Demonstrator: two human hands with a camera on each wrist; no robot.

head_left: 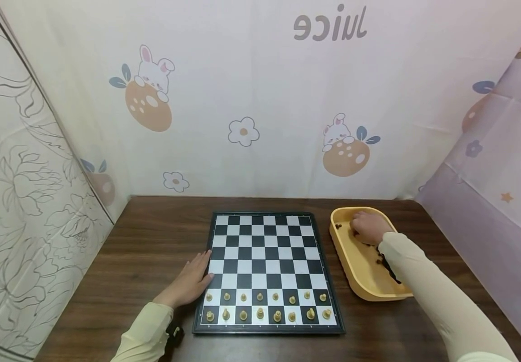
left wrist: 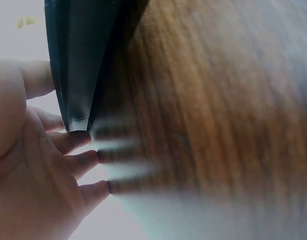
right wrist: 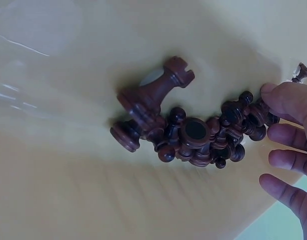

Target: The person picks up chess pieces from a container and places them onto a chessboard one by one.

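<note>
A black-framed chessboard point(head_left: 268, 274) lies flat on the table, with cream chess pieces point(head_left: 260, 312) standing on its two nearest rows. At its left edge rests my left hand point(head_left: 189, 281); in the left wrist view its fingers point(left wrist: 76, 162) reach along the board's dark side and its thumb lies against the frame. My right hand point(head_left: 370, 228) is inside a yellow tray point(head_left: 355, 274) on the right. In the right wrist view dark brown chess pieces point(right wrist: 196, 132) lie in a heap, a rook point(right wrist: 158, 90) on top. The right fingers point(right wrist: 286, 187) are spread at the heap's end, its thumb beside pieces.
Dark wooden table point(head_left: 161, 226) surrounds the board and tray. A printed curtain point(head_left: 251, 100) hangs behind the table, with more cloth at both sides. One dark piece point(right wrist: 302, 72) lies apart from the heap, beyond the right thumb.
</note>
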